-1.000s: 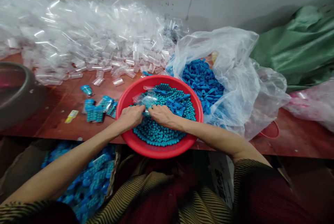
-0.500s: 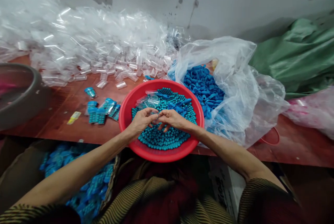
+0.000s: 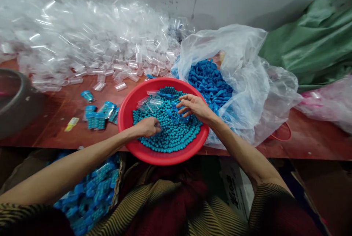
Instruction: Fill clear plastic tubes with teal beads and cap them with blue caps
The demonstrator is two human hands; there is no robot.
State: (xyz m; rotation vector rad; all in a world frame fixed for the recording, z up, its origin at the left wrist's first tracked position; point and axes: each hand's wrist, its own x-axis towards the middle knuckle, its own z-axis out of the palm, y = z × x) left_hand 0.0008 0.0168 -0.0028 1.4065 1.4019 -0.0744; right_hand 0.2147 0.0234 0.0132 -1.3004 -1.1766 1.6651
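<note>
A red basin (image 3: 125, 148) holds a bed of turquoise beads (image 3: 170, 143). My left hand (image 3: 148, 126) is low over the beads at the left, its fingers curled; whatever lies in them is hidden. Above the basin's right side my right hand (image 3: 194, 105) is open, fingers apart and bent, right over a few blue plastic caps (image 3: 175, 116) on the beads. Several clear plastic tubes (image 3: 154, 104) rest on the beads toward the back left of the basin.
A big heap of clear tubes (image 3: 96, 41) covers the back left. Bead-filled tubes (image 3: 96, 119) lie left of the basin, beside a grey tub (image 3: 33, 100). To the right a plastic bag (image 3: 247, 82) spills blue caps (image 3: 209, 82). Below the edge stands a box of filled packs (image 3: 93, 192).
My hands were together over the middle of the basin and have parted. The left has dropped to the beads; the right has moved right and back over the caps. The view has shifted slightly.
</note>
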